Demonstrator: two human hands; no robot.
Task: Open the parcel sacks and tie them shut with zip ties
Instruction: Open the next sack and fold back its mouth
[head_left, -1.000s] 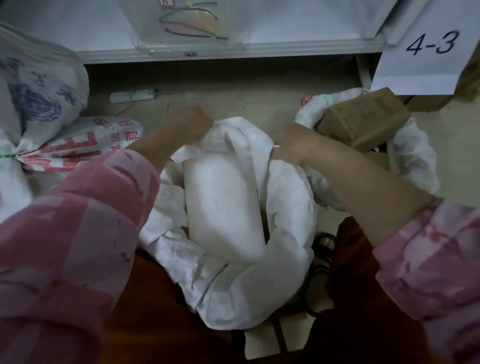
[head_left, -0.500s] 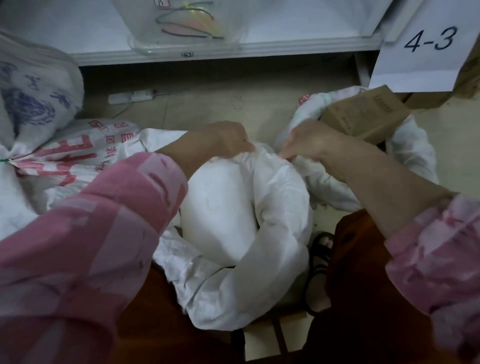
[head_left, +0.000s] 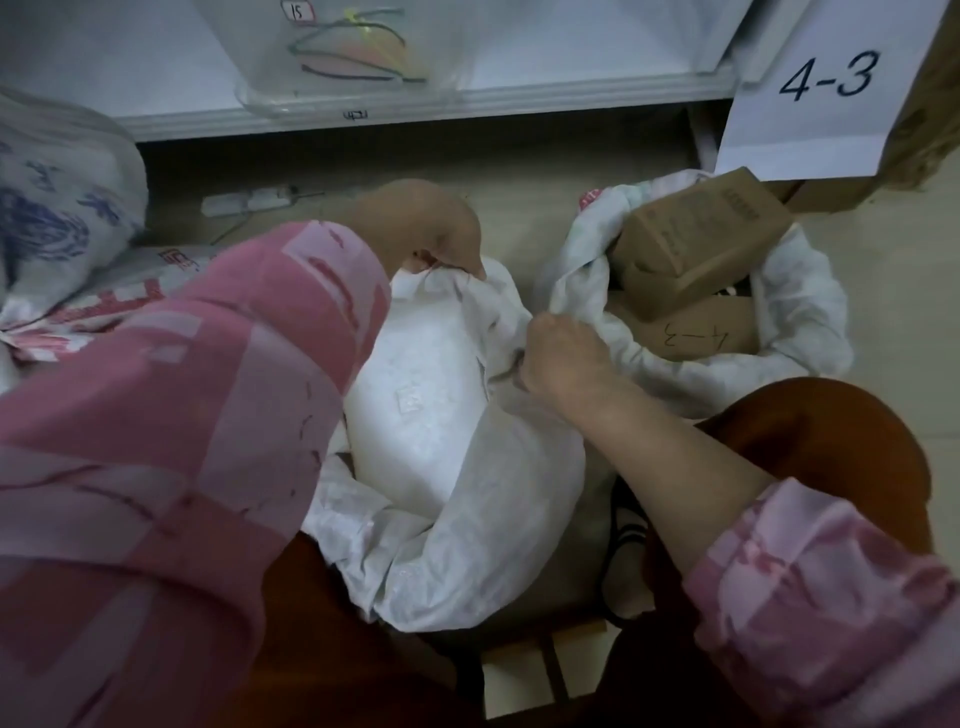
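A white woven parcel sack (head_left: 498, 530) stands on the floor between my knees, its mouth rolled down around a white soft parcel (head_left: 415, 415). My left hand (head_left: 421, 228) grips the far rim of the sack, fingers curled into the bunched fabric. My right hand (head_left: 561, 358) grips the right rim, pulling it toward the left hand. Coloured zip ties (head_left: 353, 52) lie in a clear plastic bin (head_left: 260, 98) on the shelf ahead.
A second open white sack (head_left: 810, 312) at the right holds brown cardboard boxes (head_left: 696, 244). A tied sack with blue and red print (head_left: 57, 218) lies at the left. A white shelf edge (head_left: 519, 109) runs across the top, with a paper sign "4-3" (head_left: 826, 88).
Both hands have moved closer together, gathering the sack's rim over the white parcel. The camera has leaned in, and my left sleeve now covers more of the left side.
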